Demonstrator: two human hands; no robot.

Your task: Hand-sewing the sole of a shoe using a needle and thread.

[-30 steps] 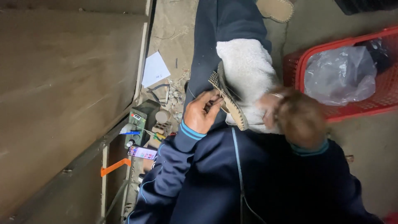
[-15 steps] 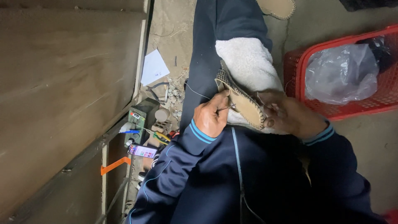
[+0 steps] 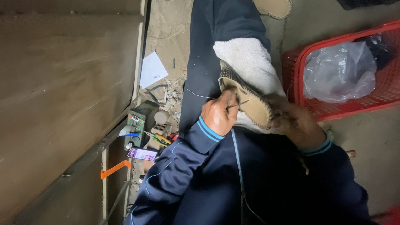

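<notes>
A red basket [image 3: 333, 109] holding a clear plastic bag [image 3: 339, 73] is seen on the floor, just right of a fleece-covered knee [image 3: 250, 62] against which a tan shoe sole [image 3: 246, 100] is rested. The sole is gripped at its lower end by the right hand [image 3: 293, 123]. A needle [image 3: 237, 103] is pinched in the closed left hand [image 3: 218, 114], touching the sole.
</notes>
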